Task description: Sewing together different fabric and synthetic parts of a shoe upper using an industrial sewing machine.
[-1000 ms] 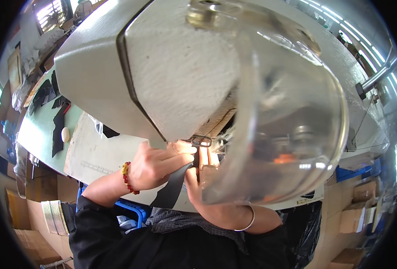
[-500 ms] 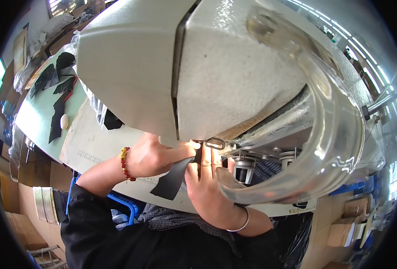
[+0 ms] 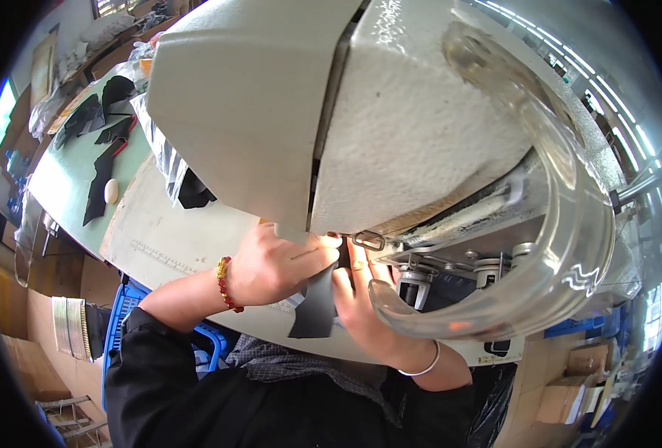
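Note:
A large pale sewing machine (image 3: 413, 127) fills the upper middle of the view, its head hiding part of the work. My left hand (image 3: 275, 261), a beaded bracelet on its wrist, pinches the edge of a dark grey piece of material (image 3: 314, 306) just below the machine head. The piece hangs down between my hands toward the near table edge. My right hand (image 3: 364, 295) lies to its right, fingers stretched forward and flat beside the sewing spot, with the fingertips partly under the metal loop (image 3: 368, 240). The needle itself is hidden.
A clear curved plastic guard (image 3: 570, 224) arches over the right side. Thread tension parts (image 3: 413, 280) sit beneath it. On the green tabletop (image 3: 62, 179) at left lie several dark cut pieces (image 3: 101, 183) and a white oval object (image 3: 111, 191). A blue plastic basket (image 3: 125, 306) stands below the table.
The whole view has shifted, so machine and hands appear farther right. My left fingers have curled closer around the material, which now hangs straighter. My right hand remains beside it.

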A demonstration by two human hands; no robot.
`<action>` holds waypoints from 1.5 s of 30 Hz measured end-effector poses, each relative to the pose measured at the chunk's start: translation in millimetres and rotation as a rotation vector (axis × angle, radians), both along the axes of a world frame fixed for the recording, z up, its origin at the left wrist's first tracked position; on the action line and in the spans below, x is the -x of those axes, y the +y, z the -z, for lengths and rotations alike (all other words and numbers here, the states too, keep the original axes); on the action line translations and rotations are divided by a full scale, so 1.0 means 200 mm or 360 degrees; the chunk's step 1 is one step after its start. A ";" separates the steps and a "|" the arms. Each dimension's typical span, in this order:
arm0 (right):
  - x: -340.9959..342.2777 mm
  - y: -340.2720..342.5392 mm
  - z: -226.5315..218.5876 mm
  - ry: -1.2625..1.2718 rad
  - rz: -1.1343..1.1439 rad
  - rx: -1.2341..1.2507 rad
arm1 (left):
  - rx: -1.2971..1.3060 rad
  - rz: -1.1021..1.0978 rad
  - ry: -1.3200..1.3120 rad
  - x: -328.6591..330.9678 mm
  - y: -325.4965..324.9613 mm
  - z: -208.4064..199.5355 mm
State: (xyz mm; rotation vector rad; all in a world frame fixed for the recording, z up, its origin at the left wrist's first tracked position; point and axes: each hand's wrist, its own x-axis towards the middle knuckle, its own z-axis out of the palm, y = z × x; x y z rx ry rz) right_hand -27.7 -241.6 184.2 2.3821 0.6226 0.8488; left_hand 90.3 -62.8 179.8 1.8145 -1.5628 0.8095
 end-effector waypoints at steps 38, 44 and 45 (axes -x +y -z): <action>-0.02 -0.02 0.02 -0.0421 0.0012 0.1082 | 0.0021 0.0031 0.0197 0.00 0.03 0.11; 0.01 -0.01 -0.02 -0.0144 0.0118 0.0301 | 0.0090 0.0045 0.0274 0.01 0.03 0.10; 0.01 -0.03 -0.03 -0.0130 0.0033 0.0539 | 0.0021 0.0051 0.0288 0.01 0.03 0.10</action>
